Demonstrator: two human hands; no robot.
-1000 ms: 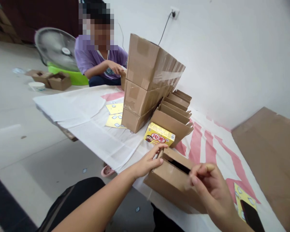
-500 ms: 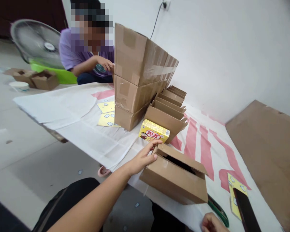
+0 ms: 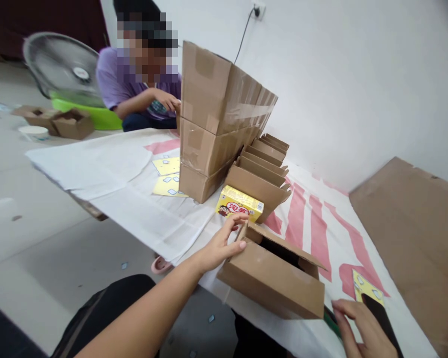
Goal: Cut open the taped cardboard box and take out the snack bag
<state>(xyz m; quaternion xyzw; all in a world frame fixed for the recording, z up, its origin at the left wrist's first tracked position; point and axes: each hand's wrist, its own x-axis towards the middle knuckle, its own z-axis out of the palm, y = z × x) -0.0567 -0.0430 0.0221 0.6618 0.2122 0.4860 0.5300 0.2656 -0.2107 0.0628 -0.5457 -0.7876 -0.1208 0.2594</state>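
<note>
1. Cardboard makes up the open box (image 3: 272, 278) at the near edge of the white sheet (image 3: 145, 214); your left hand (image 3: 218, 246) grips its left end, fingers curled on the flap.
2. Your right hand (image 3: 362, 330) lies spread and empty by the sheet's near right corner, just beside the box and touching a dark phone (image 3: 383, 318).
3. Behind the box a yellow carton (image 3: 239, 204) leans against a row of folded boxes (image 3: 265, 174), next to a taped stack (image 3: 220, 119).
</note>
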